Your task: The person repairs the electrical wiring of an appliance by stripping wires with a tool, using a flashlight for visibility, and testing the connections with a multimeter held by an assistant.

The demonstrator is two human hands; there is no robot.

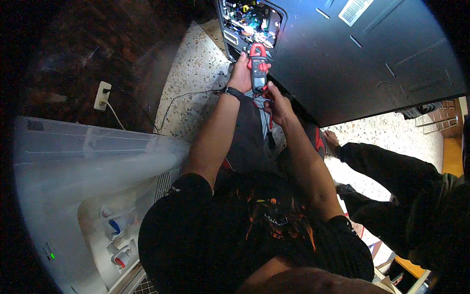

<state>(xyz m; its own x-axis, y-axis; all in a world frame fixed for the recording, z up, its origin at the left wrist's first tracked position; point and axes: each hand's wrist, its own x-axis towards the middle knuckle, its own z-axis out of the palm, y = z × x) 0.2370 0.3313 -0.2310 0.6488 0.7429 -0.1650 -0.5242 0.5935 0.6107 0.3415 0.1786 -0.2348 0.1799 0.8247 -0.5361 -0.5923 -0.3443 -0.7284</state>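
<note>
A red and dark grey clamp meter (259, 71) points its red jaw away from me, just in front of an opening in a large dark appliance. My left hand (240, 74) is closed around the meter's body from the left side. At the meter's lower end, my right hand (278, 104) has its fingers closed on a red test lead (270, 120), which hangs down beside the palm. Inside the opening, a lit compartment (254, 22) shows a circuit board with bundled wires and connectors. The clamp's jaw appears apart from those wires.
The dark appliance panel (352, 63) fills the upper right. At lower left stands a white water dispenser (58, 196) with blue and red taps. A wall outlet (102, 95) has cords plugged in. Another person's legs (391, 171) are close on my right. A black cable (183, 94) crosses the speckled floor.
</note>
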